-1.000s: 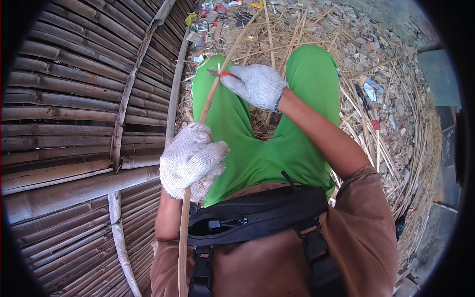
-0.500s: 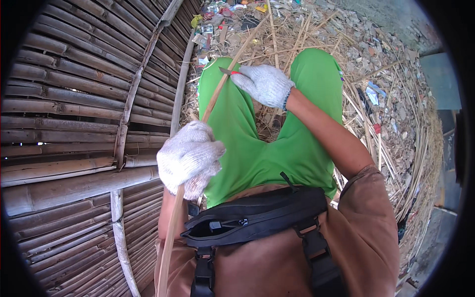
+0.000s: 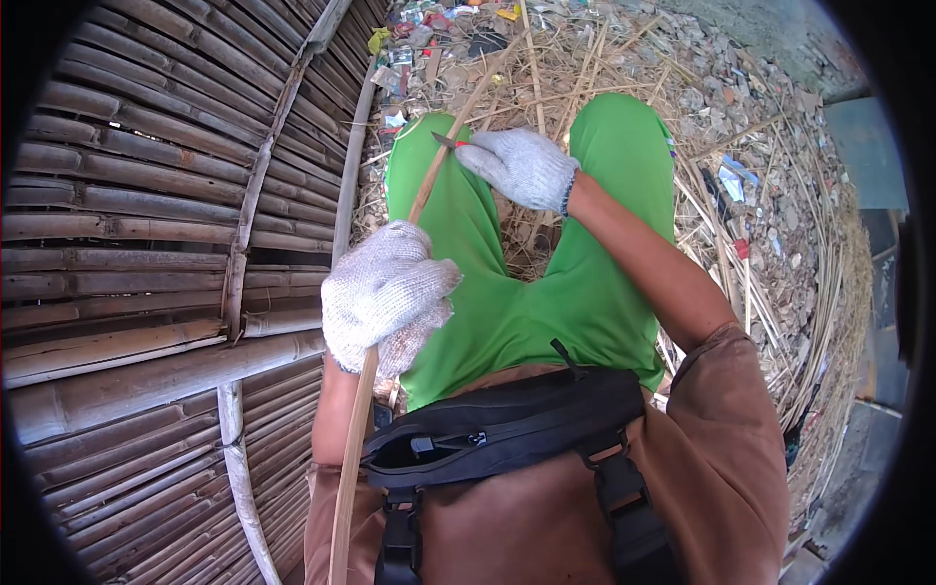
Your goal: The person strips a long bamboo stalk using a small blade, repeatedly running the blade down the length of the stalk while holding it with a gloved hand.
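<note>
My left hand, in a white knit glove, is closed around a long, narrow bamboo strip. The strip runs from beside my body, through the fist, over my left knee and on toward the littered ground. My right hand, gloved too, is closed on a small knife with a red part by the thumb. Its dark blade lies across the strip at the left knee. The knife's handle is hidden inside the glove.
A bamboo slat wall rises close on my left. Rubble, litter and loose bamboo strips cover the ground ahead and to the right. A black waist bag, partly unzipped, lies across my lap.
My left hand has shifted slightly to the right and up, and the near end of the strip has swung right with it. The right hand and knife stay almost in place.
</note>
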`<move>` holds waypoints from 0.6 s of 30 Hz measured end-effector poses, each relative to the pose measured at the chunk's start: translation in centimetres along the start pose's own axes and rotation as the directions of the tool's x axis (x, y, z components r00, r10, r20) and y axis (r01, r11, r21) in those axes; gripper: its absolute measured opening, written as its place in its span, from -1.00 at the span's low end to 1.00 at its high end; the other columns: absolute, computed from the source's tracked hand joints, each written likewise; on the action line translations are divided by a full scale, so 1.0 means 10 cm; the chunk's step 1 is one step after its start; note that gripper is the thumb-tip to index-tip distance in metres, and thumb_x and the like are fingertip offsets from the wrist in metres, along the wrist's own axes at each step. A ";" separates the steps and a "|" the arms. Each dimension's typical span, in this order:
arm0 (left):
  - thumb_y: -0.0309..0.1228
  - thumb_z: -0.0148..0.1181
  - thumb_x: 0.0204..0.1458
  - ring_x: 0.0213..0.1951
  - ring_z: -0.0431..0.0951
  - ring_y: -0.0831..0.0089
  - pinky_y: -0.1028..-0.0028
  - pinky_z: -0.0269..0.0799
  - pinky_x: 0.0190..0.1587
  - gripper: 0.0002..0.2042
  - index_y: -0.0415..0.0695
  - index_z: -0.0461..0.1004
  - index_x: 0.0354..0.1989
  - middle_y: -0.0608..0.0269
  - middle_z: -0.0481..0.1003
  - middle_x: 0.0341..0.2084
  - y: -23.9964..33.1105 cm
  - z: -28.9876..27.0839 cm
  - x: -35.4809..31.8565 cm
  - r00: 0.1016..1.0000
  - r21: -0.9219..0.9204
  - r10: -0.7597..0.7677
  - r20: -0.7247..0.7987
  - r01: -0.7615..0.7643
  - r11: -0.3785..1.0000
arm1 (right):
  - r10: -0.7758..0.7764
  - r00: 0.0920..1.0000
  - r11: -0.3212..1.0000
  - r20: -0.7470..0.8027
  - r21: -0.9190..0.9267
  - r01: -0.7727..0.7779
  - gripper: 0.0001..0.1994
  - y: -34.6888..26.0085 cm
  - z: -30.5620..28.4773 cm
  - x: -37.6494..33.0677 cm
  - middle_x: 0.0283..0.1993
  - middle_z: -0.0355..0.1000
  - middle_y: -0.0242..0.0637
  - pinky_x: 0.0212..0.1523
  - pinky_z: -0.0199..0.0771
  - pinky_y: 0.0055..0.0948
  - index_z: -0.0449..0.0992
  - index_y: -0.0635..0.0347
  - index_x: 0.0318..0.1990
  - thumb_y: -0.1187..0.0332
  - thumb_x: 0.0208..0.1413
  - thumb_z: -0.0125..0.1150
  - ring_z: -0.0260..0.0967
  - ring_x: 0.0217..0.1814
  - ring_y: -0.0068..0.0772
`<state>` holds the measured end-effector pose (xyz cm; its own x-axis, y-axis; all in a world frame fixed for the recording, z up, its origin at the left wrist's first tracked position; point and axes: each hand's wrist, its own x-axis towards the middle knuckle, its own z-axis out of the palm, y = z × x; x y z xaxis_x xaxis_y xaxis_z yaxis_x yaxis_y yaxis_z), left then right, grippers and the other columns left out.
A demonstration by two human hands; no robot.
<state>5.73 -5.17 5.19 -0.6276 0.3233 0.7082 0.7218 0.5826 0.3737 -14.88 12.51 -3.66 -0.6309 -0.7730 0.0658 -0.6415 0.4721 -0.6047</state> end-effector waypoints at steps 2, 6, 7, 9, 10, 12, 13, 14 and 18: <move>-0.34 0.47 -0.25 -0.52 0.61 0.06 0.15 0.59 -0.36 -0.66 -0.31 0.66 -0.30 0.08 0.61 -0.53 -0.12 0.05 -0.01 0.999 -0.052 0.008 -0.040 -0.010 0.999 | -0.023 0.999 1.000 0.029 -0.001 0.023 -0.35 -0.05 -0.01 0.01 -0.15 0.63 0.11 0.01 0.54 0.23 0.61 0.12 -0.11 -0.28 0.47 -0.20 0.59 -0.06 0.31; -0.47 0.49 -0.31 -0.46 0.59 0.05 0.16 0.55 -0.34 -0.60 -0.22 0.68 -0.18 0.12 0.53 -0.54 -0.17 0.09 -0.02 0.999 -0.179 0.017 -0.048 -0.025 0.984 | 0.006 1.000 1.000 0.015 -0.003 -0.006 -0.36 -0.05 -0.02 0.01 -0.15 0.63 0.09 0.02 0.54 0.22 0.61 0.11 -0.08 -0.28 0.47 -0.20 0.59 -0.05 0.29; -0.47 0.49 -0.27 -0.43 0.60 0.03 0.15 0.55 -0.34 -0.62 -0.20 0.68 -0.17 0.11 0.54 -0.50 -0.12 0.06 0.01 1.000 -0.082 0.009 -0.002 -0.010 0.997 | -0.001 1.000 1.000 0.003 -0.017 0.001 -0.36 -0.04 -0.01 0.01 -0.15 0.63 0.08 0.02 0.54 0.21 0.61 0.11 -0.08 -0.27 0.48 -0.20 0.58 -0.05 0.29; -0.47 0.50 -0.27 -0.42 0.60 0.02 0.14 0.55 -0.34 -0.63 -0.19 0.68 -0.17 0.10 0.54 -0.49 -0.03 0.01 0.00 0.999 -0.038 -0.015 0.046 0.017 0.999 | 0.001 1.000 1.000 -0.021 -0.026 -0.002 -0.37 -0.03 0.01 0.01 -0.15 0.63 0.09 0.02 0.54 0.21 0.61 0.11 -0.08 -0.27 0.48 -0.20 0.58 -0.05 0.30; -0.46 0.50 -0.27 -0.40 0.60 0.02 0.14 0.55 -0.33 -0.63 -0.19 0.68 -0.18 0.09 0.54 -0.48 0.00 0.00 0.00 0.995 0.013 -0.047 0.092 0.046 0.999 | -0.002 0.999 1.000 -0.041 -0.031 0.000 -0.37 -0.03 0.01 0.02 -0.15 0.63 0.09 0.03 0.54 0.21 0.61 0.11 -0.09 -0.27 0.48 -0.20 0.58 -0.05 0.30; -0.46 0.51 -0.30 -0.41 0.60 0.02 0.15 0.54 -0.35 -0.62 -0.16 0.69 -0.19 0.10 0.54 -0.49 0.02 0.00 -0.01 0.998 -0.068 -0.040 0.039 0.043 0.997 | 0.000 0.999 1.000 -0.041 -0.029 -0.001 -0.36 0.00 0.00 0.05 -0.14 0.63 0.09 0.03 0.55 0.21 0.61 0.12 -0.09 -0.27 0.48 -0.20 0.58 -0.04 0.30; -0.46 0.50 -0.31 -0.41 0.61 0.02 0.15 0.54 -0.36 -0.62 -0.16 0.69 -0.19 0.10 0.53 -0.50 0.04 -0.01 -0.02 0.998 -0.054 -0.034 0.043 0.036 0.998 | 0.002 0.999 1.000 -0.036 -0.028 -0.003 -0.36 0.00 0.01 0.05 -0.13 0.62 0.09 0.03 0.55 0.20 0.61 0.12 -0.10 -0.28 0.48 -0.21 0.58 -0.04 0.30; -0.45 0.50 -0.32 -0.41 0.61 0.02 0.16 0.54 -0.37 -0.61 -0.16 0.69 -0.19 0.10 0.53 -0.50 0.06 -0.03 -0.02 0.998 -0.041 -0.028 0.048 0.030 0.999 | 0.003 0.999 1.000 -0.033 -0.025 -0.004 -0.36 0.01 0.02 0.04 -0.13 0.62 0.09 0.03 0.55 0.20 0.61 0.12 -0.10 -0.28 0.48 -0.21 0.58 -0.04 0.30; -0.43 0.48 -0.35 -0.42 0.62 0.04 0.17 0.55 -0.39 -0.60 -0.12 0.70 -0.19 0.11 0.54 -0.50 0.22 -0.06 0.00 0.998 0.001 -0.045 0.031 0.045 0.999 | 0.016 1.000 1.000 0.001 -0.017 -0.016 -0.34 -0.05 -0.01 0.04 -0.10 0.63 0.09 0.06 0.56 0.19 0.62 0.13 -0.08 -0.29 0.48 -0.21 0.59 -0.01 0.27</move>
<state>7.50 -4.31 6.38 -0.6685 0.3197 0.6715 0.6922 0.5976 0.4047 -14.87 11.95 -3.21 -0.6406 -0.7659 0.0554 -0.6388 0.4915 -0.5920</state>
